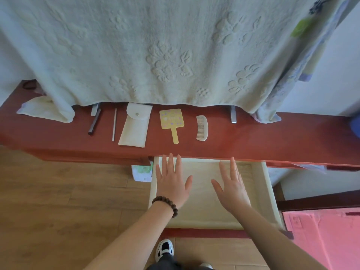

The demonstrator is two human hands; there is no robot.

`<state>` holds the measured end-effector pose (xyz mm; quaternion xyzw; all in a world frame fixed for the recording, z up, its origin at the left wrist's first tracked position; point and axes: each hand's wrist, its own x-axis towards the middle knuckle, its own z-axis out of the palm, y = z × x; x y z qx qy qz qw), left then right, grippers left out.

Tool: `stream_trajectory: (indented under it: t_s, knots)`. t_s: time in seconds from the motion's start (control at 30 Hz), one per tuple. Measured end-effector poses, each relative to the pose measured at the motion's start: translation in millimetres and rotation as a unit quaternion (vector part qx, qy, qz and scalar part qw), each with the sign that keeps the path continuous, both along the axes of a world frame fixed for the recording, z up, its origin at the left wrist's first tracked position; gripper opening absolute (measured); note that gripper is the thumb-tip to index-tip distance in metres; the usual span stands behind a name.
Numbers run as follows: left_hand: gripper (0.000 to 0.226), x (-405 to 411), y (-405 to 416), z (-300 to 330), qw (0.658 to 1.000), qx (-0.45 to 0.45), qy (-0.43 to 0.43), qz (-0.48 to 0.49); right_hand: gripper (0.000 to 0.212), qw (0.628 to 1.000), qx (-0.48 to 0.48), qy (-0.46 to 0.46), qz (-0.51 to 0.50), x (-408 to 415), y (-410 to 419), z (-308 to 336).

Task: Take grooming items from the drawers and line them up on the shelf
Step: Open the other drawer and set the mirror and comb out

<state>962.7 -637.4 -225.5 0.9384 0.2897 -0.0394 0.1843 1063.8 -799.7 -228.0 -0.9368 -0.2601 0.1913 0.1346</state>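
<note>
Both grips apart, nothing held: left hand [171, 182] and right hand [231, 190] hover flat, fingers straight and spread, palms down over the open pale-lined wooden drawer [269, 191], fingertips toward 12 o'clock; whether they touch the lining is unclear. Left wrist wears a dark brown bead bracelet [166, 205]. Pale green embossed towel [155, 51] hangs over the back of the red-brown wooden shelf [272, 139], hiding its rear and the tops of two grey metal brackets. Lined up on the shelf at 12 o'clock from the hands, left to right: dark slim pen-like tube [94, 121], thin pale stick [114, 124], cream fabric snap pouch [135, 125], yellow paddle hand mirror [172, 122], cream curved comb [202, 128]. Arms cut off at 6 o'clock.
</note>
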Motion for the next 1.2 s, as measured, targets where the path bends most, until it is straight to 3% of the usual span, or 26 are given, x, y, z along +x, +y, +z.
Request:
stream_trajectory:
  t_s: [0.3,0.63,0.83,1.2]
  knots:
    - [0.086,-76,-105,-29,0.994,0.036,0.078,0.072,0.076,0.994,-0.086,-0.033,0.052,-58,-92,-29]
    - [0.104,-103,-181,-48,0.972,0.003,0.134,0.193,0.076,0.996,-0.075,-0.046,-0.008,-101,-172,-54]
    - [0.11,-95,-174,-55,0.97,-0.013,0.163,0.178,0.082,0.996,-0.082,-0.02,0.007,-97,-166,-56]
    - [0.111,-20,-104,-47,0.98,-0.045,0.151,0.123,0.083,0.995,-0.096,-0.01,0.001,-10,-105,-46]
